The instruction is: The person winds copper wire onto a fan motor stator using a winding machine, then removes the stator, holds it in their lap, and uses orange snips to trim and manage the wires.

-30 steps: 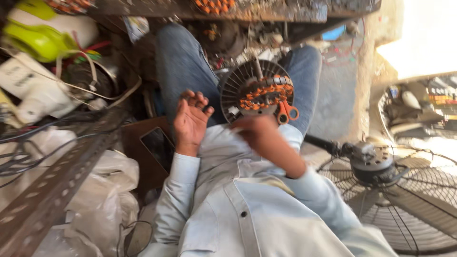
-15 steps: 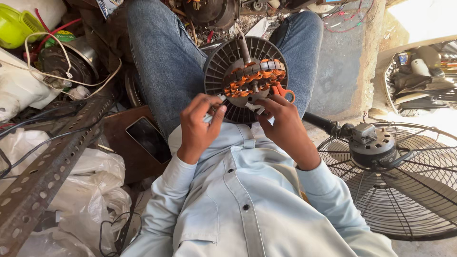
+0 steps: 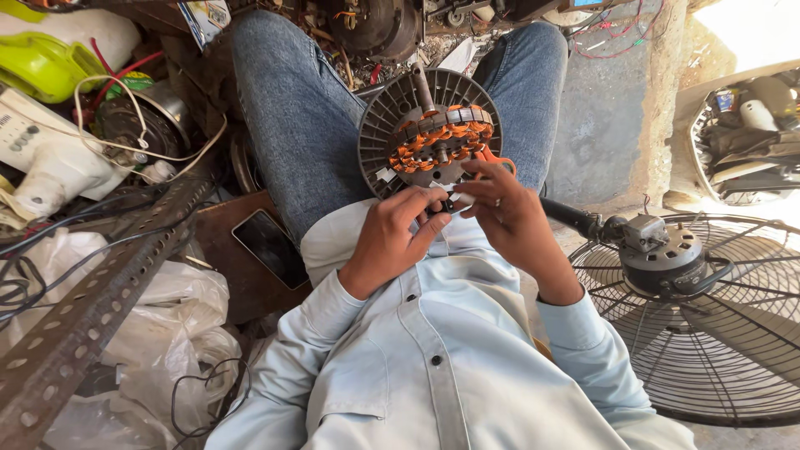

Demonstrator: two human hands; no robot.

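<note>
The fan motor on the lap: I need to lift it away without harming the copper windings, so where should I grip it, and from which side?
Grip the fan motor by its dark ribbed round housing rim, at the far edge toward the knees, fingers coming in from the outside. The orange windings sit exposed in the middle and the shaft sticks up, while both hands, left hand and right hand, crowd the near edge.

Fan motor on lap

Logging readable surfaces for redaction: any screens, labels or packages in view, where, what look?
Phone: lies flat, screen dark, on brown board left of the person's thigh; black rectangle.
Printed card: top edge, left of the knee; colourful, tilted.
White device: far left; grey button panel.
Plastic bags: lower left; white, crumpled.
</note>
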